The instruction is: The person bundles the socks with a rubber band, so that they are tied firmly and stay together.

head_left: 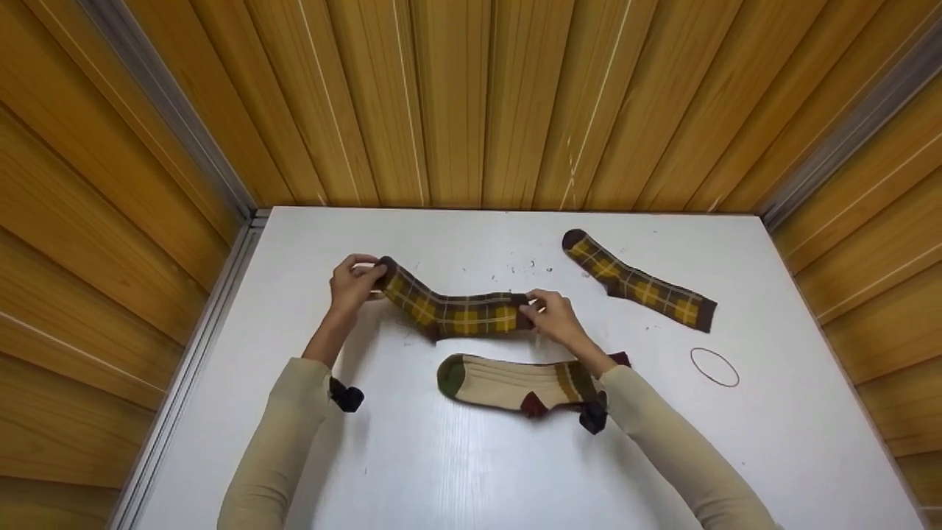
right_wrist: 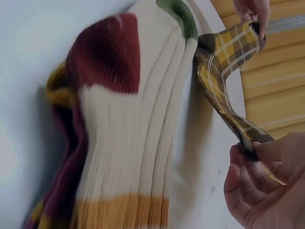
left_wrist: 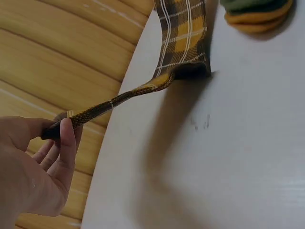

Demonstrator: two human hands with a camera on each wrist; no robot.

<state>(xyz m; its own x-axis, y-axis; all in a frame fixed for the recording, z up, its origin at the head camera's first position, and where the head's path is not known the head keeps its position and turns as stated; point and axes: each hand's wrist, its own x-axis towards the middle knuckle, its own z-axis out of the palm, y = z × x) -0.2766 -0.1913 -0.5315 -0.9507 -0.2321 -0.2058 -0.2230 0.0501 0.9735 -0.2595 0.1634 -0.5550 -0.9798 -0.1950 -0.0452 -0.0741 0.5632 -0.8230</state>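
A brown and yellow plaid sock [head_left: 471, 315] is stretched between both hands, lifted off the table at its ends. My left hand [head_left: 353, 283] pinches its dark toe, thumb against fingers, as the left wrist view also shows. At the dark cuff, my right hand [head_left: 553, 316] pinches the other end. The heel hangs low and its shadow falls on the tabletop [left_wrist: 238, 143]. Just below, under the right forearm, lies a cream sock [head_left: 497, 383] with a green toe and dark red heel. In the right wrist view this cream sock [right_wrist: 128, 143] fills the middle, with darker fabric beneath it.
A matching plaid sock [head_left: 640, 283] lies flat at the back right. Near it on the white table [head_left: 795, 442] is a thin reddish-brown loop [head_left: 714, 367]. Wooden panel walls [head_left: 456, 103] stand behind and at both sides.
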